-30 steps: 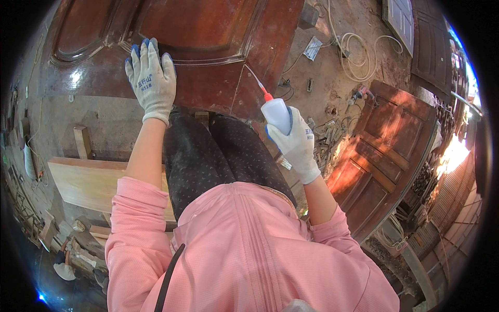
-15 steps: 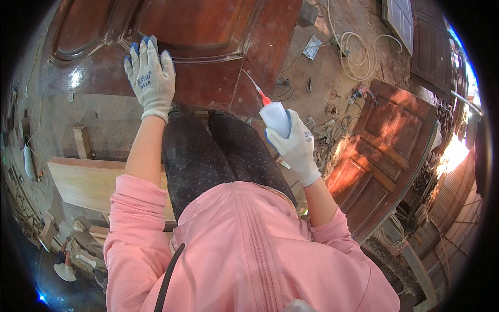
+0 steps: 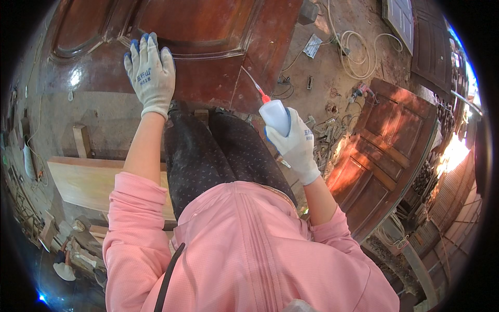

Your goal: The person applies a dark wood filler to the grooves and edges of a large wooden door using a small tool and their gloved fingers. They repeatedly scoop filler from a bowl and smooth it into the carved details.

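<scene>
1. Right, the right hand point(image 3: 296, 148) has its fingers closed round the white glue bottle point(image 3: 274, 115); red nozzle tip just beyond the fingertips, aimed at the seam in the dark red door point(image 3: 208, 78)
2. Left hand point(image 3: 152, 75) lies flat, fingers spread and holding nothing, pressing the door panel; best kept there as a brace
3. Nozzle should sit in the seam; squeeze lightly
4. Likely risk: excess glue smearing the glossy face

Second wooden door point(image 3: 387, 156) lying rt, coiled white hose point(image 3: 358, 47) on dirt, pale plank point(image 3: 88, 179) lt
</scene>
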`<state>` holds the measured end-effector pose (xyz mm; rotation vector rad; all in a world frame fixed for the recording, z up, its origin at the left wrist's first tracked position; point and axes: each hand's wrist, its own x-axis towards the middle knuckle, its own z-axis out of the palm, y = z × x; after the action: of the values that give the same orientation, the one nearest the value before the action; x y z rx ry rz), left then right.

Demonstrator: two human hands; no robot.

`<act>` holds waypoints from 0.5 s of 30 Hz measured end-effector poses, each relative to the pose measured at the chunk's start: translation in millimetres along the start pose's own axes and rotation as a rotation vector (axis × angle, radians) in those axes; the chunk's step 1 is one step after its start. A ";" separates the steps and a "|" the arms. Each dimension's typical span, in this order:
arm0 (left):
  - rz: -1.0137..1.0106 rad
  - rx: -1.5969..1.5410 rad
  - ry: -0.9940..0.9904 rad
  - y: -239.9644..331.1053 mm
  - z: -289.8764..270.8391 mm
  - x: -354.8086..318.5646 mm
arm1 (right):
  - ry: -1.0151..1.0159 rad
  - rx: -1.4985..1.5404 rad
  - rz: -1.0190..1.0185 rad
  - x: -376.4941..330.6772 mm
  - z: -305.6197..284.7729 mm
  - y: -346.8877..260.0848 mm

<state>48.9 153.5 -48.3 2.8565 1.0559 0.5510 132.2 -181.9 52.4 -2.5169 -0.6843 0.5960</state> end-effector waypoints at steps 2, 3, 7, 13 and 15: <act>0.000 0.001 0.000 -0.3 0.7 -0.3 | -0.016 0.003 0.022 -1.9 -0.9 -2.9; 0.000 0.002 0.001 -0.5 0.6 -0.3 | -0.019 0.008 0.022 -2.7 -0.9 -3.4; -0.004 0.009 -0.005 -0.4 0.2 0.0 | -0.033 0.018 0.033 -6.1 -0.2 -4.5; 0.006 0.018 -0.009 -0.4 -1.0 -2.7 | -0.034 0.012 0.041 -16.4 -0.7 -6.7; 0.003 0.014 -0.020 -1.4 -1.5 -4.1 | -0.039 0.005 0.040 -20.3 -0.4 -7.1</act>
<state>44.6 151.9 -48.4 2.8697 1.0564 0.5161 114.0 -187.8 62.2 -2.5258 -0.6477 0.6617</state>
